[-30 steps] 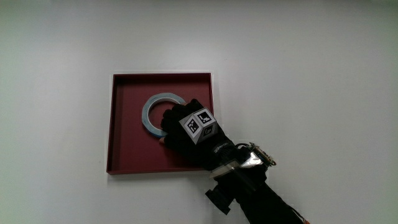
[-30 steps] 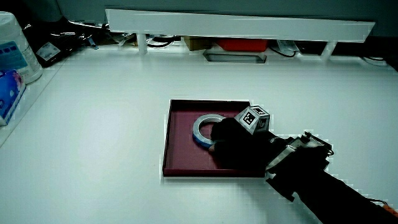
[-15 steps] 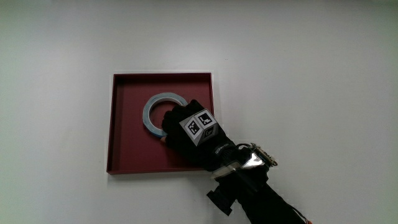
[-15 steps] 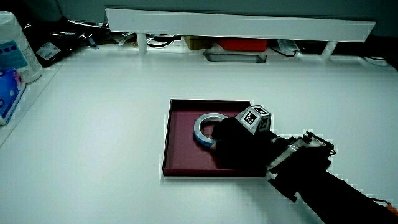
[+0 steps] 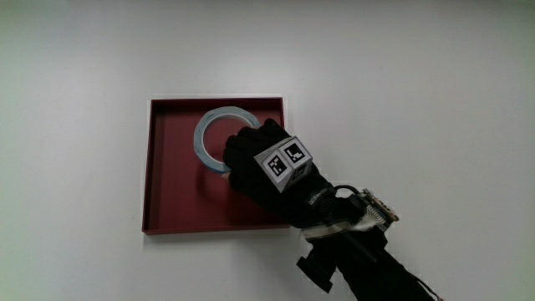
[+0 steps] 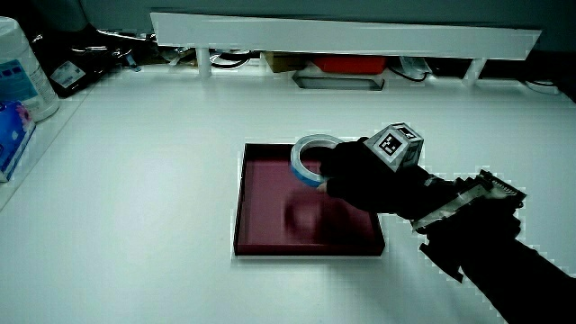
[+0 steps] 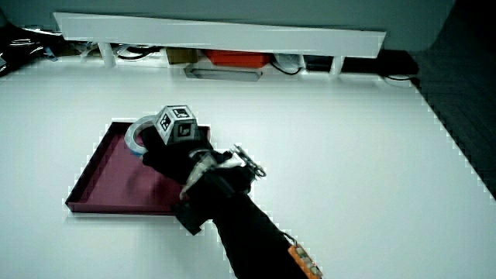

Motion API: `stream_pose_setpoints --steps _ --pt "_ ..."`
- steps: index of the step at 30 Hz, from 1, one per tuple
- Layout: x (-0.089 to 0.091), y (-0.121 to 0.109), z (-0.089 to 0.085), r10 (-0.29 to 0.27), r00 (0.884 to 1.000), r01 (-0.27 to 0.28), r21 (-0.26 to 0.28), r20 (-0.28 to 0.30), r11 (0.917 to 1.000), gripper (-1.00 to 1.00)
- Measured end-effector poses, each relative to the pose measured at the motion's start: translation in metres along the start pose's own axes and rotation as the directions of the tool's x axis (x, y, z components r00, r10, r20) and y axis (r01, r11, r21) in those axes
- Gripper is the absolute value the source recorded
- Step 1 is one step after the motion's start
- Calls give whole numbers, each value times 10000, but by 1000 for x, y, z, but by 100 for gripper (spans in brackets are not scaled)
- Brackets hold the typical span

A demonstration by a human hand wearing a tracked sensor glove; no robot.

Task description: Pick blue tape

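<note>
Now lifted clear of the shallow dark-red square tray point(image 5: 167, 176), where half a second ago still lying flat on its floor: the pale blue ring-shaped roll of tape point(image 5: 216, 134), held tilted above the tray in a side view point(image 6: 306, 155) with its shadow cast on the tray floor beneath. Gripped at one edge by the black-gloved hand point(image 5: 266, 163), fingers curled closed around the ring. Raised along with it, the small patterned cube point(image 6: 397, 145) on the hand's back. Unmoved on the white table point(image 5: 435, 100), the tray. Seen too in a side view: tape point(image 7: 138, 133), hand point(image 7: 174, 155).
</note>
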Motion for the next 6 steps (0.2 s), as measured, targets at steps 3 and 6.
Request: stream_pose_setpoints --steps 3,6 --pt "0 -7 15 -16 9999 18 179 -148 9998 100" --pt "5 -15 28 -161 9998 164 318 -98 9994 100"
